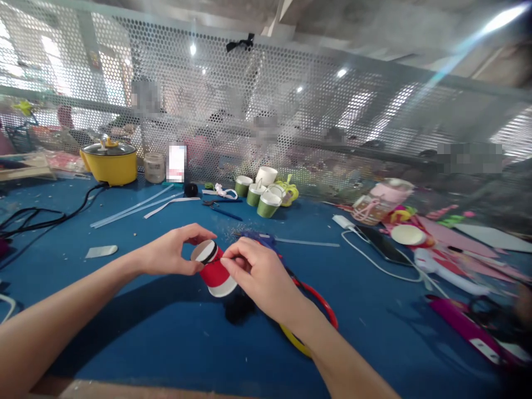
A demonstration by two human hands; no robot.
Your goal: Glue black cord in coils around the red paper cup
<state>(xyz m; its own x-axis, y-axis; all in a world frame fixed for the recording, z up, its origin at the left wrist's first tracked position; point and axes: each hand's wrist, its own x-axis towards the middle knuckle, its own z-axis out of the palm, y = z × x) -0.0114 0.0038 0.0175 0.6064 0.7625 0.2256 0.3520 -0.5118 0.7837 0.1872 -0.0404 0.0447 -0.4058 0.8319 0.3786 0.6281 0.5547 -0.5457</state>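
A small paper cup (216, 275), wrapped in red with a white rim, is tilted in front of me. My left hand (172, 252) grips its upper left end between thumb and fingers. Around that end runs a thin black strip (211, 254). With thumb and index finger pinched together, my right hand (260, 271) holds the strip against the cup's side. Beneath the cup, a black fuzzy clump (240, 308) lies on the blue table. Behind my right hand sits a blue glue gun (261, 238), partly covered.
Red and yellow cable (326, 307) curves under my right forearm. Green-wrapped cups (268, 204) and pliers (224, 209) stand or lie farther back. A yellow electric pot (112, 165) is back left; a phone (384, 245), white cord and craft scraps crowd the right.
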